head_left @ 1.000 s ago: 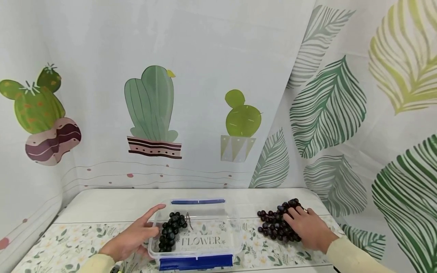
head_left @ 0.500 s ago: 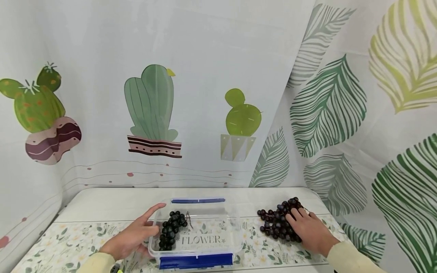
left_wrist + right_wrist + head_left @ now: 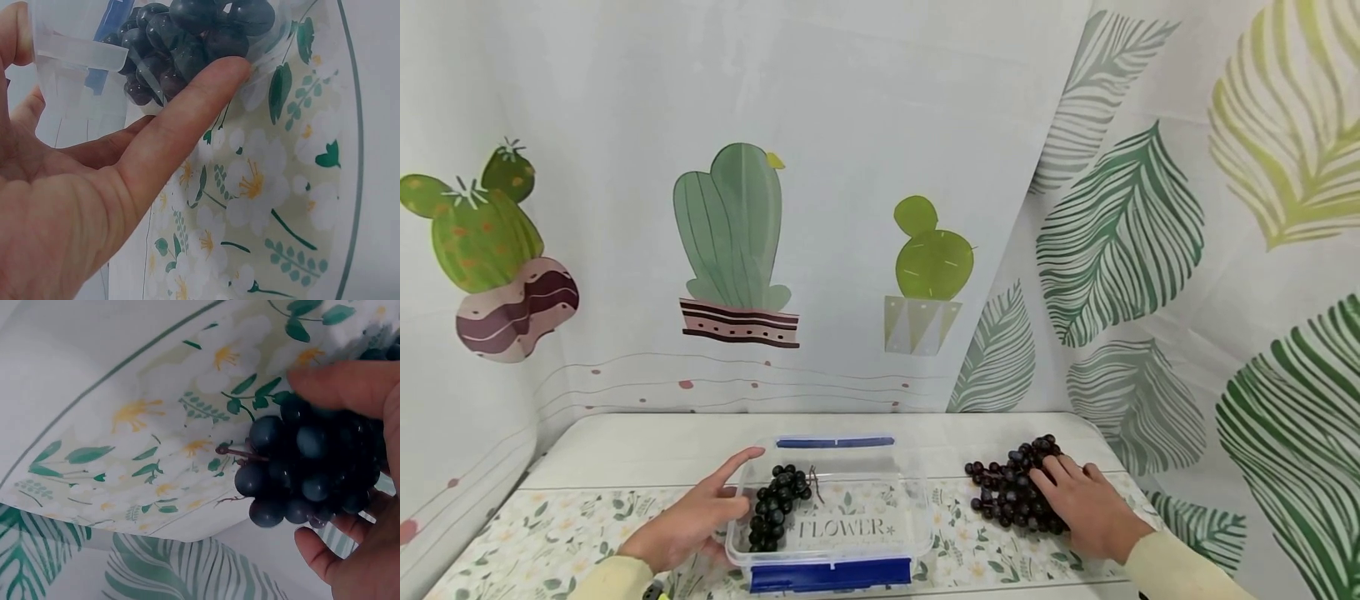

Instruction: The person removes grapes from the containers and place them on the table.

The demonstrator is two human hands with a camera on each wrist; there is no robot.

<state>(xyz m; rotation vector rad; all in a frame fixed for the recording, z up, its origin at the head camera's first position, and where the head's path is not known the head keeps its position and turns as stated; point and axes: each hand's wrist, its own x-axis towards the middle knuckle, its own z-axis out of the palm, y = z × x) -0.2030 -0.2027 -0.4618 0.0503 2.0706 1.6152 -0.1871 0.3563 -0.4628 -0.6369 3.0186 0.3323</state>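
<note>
A clear plastic container [image 3: 880, 546] with blue clips on its near and far sides stands on the table. Inside, at its left end, lies a small bunch of dark grapes [image 3: 772, 508]. The left hand [image 3: 688, 517] touches the container's left side, its fingers spread along the wall and thumb straight in the left wrist view. To the right, a larger pile of dark grapes [image 3: 1011, 492] rests on the table. The right hand [image 3: 1090, 508] is over its right part; in the right wrist view, grapes [image 3: 312, 462] sit between thumb and fingers. A brown stem pokes out there.
A floral cloth [image 3: 951, 550] lies across the white table [image 3: 662, 446]. Printed curtains with cacti and leaves [image 3: 1120, 242] hang behind the table and on its right. A strip of patterned cloth separates the container from the grape pile.
The right hand has shifted slightly to the right over the grapes, and a few grapes near it have moved with it. The left hand and the container stay in place.
</note>
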